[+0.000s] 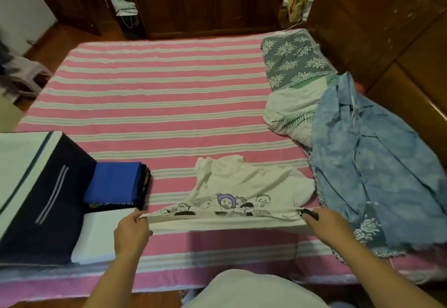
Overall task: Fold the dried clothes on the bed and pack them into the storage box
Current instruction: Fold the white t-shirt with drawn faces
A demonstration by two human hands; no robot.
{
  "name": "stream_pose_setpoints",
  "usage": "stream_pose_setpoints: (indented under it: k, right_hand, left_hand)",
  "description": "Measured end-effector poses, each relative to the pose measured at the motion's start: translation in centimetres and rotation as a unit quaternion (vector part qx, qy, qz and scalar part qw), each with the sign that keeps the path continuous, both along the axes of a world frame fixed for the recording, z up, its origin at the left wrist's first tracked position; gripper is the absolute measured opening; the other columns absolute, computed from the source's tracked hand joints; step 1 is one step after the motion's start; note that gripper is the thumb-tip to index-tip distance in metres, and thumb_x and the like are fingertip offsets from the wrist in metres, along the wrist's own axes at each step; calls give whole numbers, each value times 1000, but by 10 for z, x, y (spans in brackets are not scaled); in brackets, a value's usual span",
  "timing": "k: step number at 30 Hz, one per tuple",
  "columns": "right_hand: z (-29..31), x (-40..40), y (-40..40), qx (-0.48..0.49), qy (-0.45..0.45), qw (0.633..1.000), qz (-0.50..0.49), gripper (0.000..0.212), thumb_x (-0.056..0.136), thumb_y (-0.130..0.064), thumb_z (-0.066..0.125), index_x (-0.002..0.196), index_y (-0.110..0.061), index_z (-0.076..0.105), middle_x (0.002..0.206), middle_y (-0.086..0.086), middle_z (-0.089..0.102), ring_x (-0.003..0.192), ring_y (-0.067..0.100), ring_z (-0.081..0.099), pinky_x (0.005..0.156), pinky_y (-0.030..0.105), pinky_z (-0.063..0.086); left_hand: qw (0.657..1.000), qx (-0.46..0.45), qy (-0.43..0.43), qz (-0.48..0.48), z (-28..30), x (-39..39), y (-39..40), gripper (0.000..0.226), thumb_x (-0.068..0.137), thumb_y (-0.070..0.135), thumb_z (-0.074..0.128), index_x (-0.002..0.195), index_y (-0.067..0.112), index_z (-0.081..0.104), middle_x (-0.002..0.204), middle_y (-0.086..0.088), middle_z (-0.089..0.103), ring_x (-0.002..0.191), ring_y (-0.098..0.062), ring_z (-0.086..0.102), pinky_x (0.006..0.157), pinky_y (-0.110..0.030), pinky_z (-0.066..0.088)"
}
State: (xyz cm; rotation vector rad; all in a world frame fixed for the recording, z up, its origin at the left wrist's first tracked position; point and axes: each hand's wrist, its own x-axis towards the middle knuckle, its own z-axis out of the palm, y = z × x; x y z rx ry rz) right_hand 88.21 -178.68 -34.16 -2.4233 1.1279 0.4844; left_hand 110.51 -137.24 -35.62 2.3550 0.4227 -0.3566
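While both hands pinch white tee edge, storage box contents can't tell.

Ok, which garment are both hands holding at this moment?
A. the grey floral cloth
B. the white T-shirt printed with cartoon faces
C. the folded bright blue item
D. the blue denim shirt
B: the left hand and right hand each pinch a near corner of the white printed T-shirt, stretching its edge between them.

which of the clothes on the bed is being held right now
The white printed t-shirt: both hands pinch its near edge, while the pale blue shirt and folded blue garment lie untouched.
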Motion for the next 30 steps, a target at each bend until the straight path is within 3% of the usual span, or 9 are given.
stream_pose_setpoints:
  k: [3, 7, 9, 12, 18, 22, 25, 27, 30]
  right_hand:
    - [-4, -1, 3, 18, -3, 1000, 1, 38, 102, -46, 45, 82, -21, 65, 75, -1, 58, 75, 22, 52, 65, 33, 36]
    - [-3, 1, -1, 77, -59, 993, -64, 36, 99, -30, 52, 74, -8, 66, 72, 4, 63, 72, 21, 57, 57, 29, 36]
    - [2, -1, 0, 101, -83, 990, -49, 27, 96, -31, 61, 79, -12, 69, 74, -1, 65, 73, 15, 59, 58, 27, 38]
    - [11, -8, 3, 120, -83, 989, -8, 18, 80, -43, 80, 88, -32, 68, 85, -11, 69, 78, 5, 61, 62, 23, 44]
    - [2, -20, 1, 37, 7, 996, 80, 17, 78, -43, 76, 69, -36, 63, 71, -12, 65, 73, 11, 62, 57, 24, 41]
    - [-10, -18, -2, 72, -21, 997, -11, 32, 98, -36, 56, 68, -27, 60, 71, -2, 64, 69, 15, 61, 54, 28, 41]
    - [-13, -13, -7, 93, -34, 993, -63, 41, 104, -37, 43, 73, -18, 61, 74, 7, 66, 69, 22, 60, 60, 31, 43]
    - [-13, -14, -13, 17, -27, 998, -44, 30, 102, -25, 47, 79, -18, 66, 79, 8, 67, 70, 24, 59, 65, 34, 50]
    - [-10, -22, -21, -149, -66, 987, 0, 21, 90, 1, 54, 91, -12, 71, 88, 7, 60, 75, 28, 59, 66, 37, 50]
  left_hand:
    - [996, -43, 14, 80, -2, -4, 1, 32, 98, 13, 51, 122, 10, 71, 65, -10, 72, 66, -32, 67, 55, -32, 47]
    - [973, -147, 42, 175, 9, -3, -7, 22, 97, 6, 52, 105, -2, 70, 86, -20, 70, 69, -27, 63, 56, -34, 45]
    - [936, -253, 64, 238, 15, 3, -11, 21, 96, 0, 51, 111, -5, 65, 95, -22, 69, 76, -28, 65, 64, -34, 51]
    - [880, -375, 68, 284, 20, 14, -13, 32, 100, -5, 44, 126, 3, 60, 98, -17, 67, 87, -30, 67, 85, -41, 55]
    - [904, -353, 56, 234, 24, 22, -13, 35, 99, -6, 38, 122, 4, 63, 107, -23, 68, 99, -36, 69, 90, -45, 56]
    - [924, -335, 51, 176, 30, 28, -11, 40, 99, -7, 35, 123, 5, 65, 109, -23, 69, 102, -40, 69, 97, -50, 55]
    - [936, -318, 53, 139, 36, 29, -13, 39, 99, -8, 35, 116, 6, 67, 104, -19, 70, 89, -36, 72, 80, -42, 61]
    - [940, -306, 54, 140, 38, 29, -15, 37, 99, -8, 34, 113, 4, 66, 99, -19, 70, 82, -35, 72, 68, -37, 64]
    - [930, -314, 52, 182, 40, 31, -15, 34, 101, -6, 32, 110, 2, 63, 96, -24, 68, 83, -38, 71, 64, -34, 63]
